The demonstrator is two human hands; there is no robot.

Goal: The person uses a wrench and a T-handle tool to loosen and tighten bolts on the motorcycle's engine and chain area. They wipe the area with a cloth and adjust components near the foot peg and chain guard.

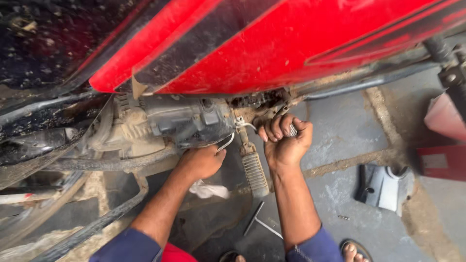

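Note:
A red motorcycle [272, 43] fills the top of the view, its dusty engine [189, 121] exposed below the tank. My left hand [201, 162] reaches under the engine and grips a thin bent metal piece [225, 143] at the engine's lower edge. My right hand [286, 140] is closed around a small metal tool [292, 130] held up near the frame behind the engine. A ribbed footrest [253, 170] hangs down between my two hands.
A T-shaped wrench [259, 222] lies on the grey concrete floor [340, 126] near my right forearm. A grey plastic cover [383, 187] rests to the right, a white rag [208, 190] below my left hand. Red parts [444, 140] stand at the right edge. My sandalled foot [354, 250] shows at bottom.

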